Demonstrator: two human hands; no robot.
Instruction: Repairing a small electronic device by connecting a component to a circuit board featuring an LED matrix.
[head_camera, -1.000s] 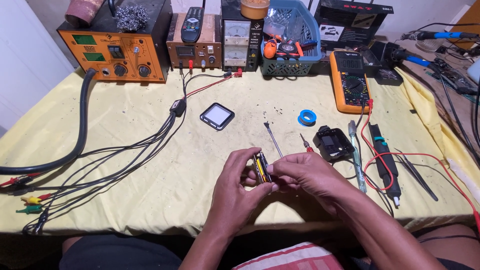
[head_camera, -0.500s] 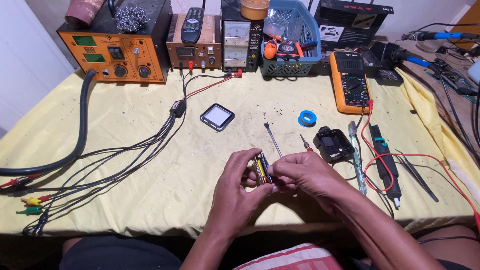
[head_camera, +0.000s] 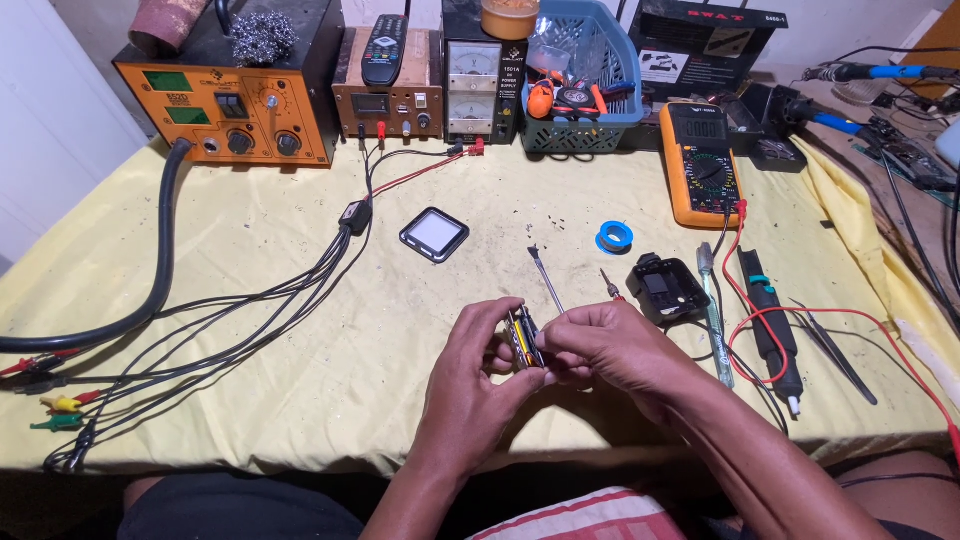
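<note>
both hands work close together over the near edge of the yellow cloth (head_camera: 250, 240) that covers the table. the left hand (head_camera: 470, 375) pinches a small electronic module (head_camera: 524, 340), black with a yellow stripe, and holds it on its edge above the cloth, not resting on it. the right hand (head_camera: 610, 345) comes from the other side, its fingertips pressed to the same module, so the two hands almost touch each other around it. i cannot tell if the right fingers also hold a very thin tool. on the cloth just beyond the hands lies a thin metal tool (head_camera: 546, 280), and beside it a small screwdriver (head_camera: 609, 285). a black plastic case (head_camera: 667, 288), open and empty looking, sits near the right hand, and a square screen piece (head_camera: 434, 234) lies further away toward the middle. an orange multimeter (head_camera: 700, 165) stands at the right back. i judge that the step in hand is the fine handling of the module itself, maybe separating or seating a small part. the next move seems to call for a steady pinch by the left hand and small, careful pressure from the right fingertips, because the piece is small and could slip.
</note>
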